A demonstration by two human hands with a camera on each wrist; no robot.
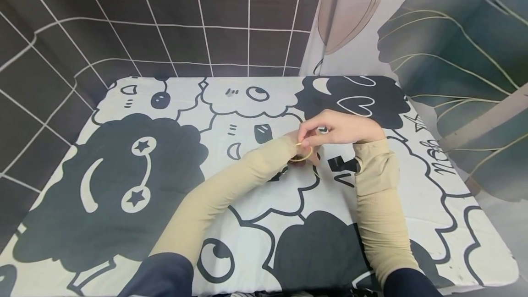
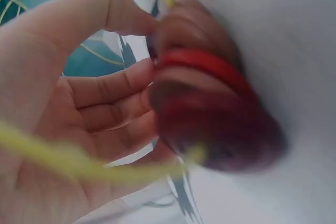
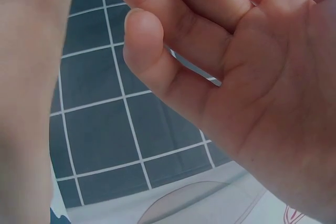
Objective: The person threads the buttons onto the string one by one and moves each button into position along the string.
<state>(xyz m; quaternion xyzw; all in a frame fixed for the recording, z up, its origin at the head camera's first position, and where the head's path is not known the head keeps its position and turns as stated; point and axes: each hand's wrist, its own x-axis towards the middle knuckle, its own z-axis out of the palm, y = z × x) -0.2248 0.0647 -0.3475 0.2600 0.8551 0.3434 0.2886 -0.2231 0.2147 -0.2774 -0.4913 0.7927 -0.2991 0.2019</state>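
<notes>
In the left wrist view, my left hand (image 2: 42,93) holds a rounded, ridged reddish-brown piece (image 2: 194,30) with a bright red band (image 2: 202,62) round its middle. The thumb tip and fingertips meet its side; its dark red end is blurred. A yellow cord (image 2: 79,166) runs from that end, and more yellow shows at the other. My right hand (image 1: 336,127) is just above the left in the head view, pinching the cord, which loops down towards the piece. It partly hides the left hand there. The right wrist view shows curled fingers, the pinching tips out of frame.
Both hands are over a table covered by a black-and-white cartoon cloth (image 1: 255,200). Behind it hangs a dark cloth with a white grid (image 1: 224,8). A leaf-patterned curtain (image 1: 466,72) hangs at the right.
</notes>
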